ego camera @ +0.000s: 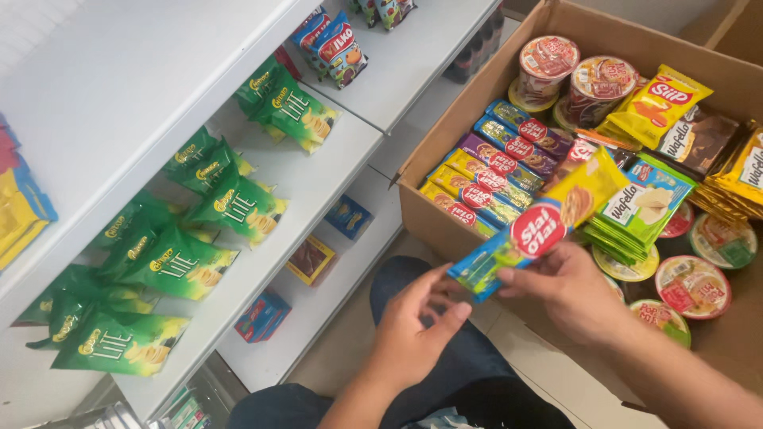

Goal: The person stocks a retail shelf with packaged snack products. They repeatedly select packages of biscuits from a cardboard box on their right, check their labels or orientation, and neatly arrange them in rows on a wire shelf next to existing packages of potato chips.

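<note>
Shelf edge (334, 171) bare; green packets (179, 266) crowd rest.

I'm in a small shop, stocking snacks. White shelves (334, 171) in front of me carry rows of identical green chip bags (179, 266), and beside me an open cardboard box (445, 151) is packed with biscuit packs (497, 171), wafers and sealed cups (548, 63).
</note>
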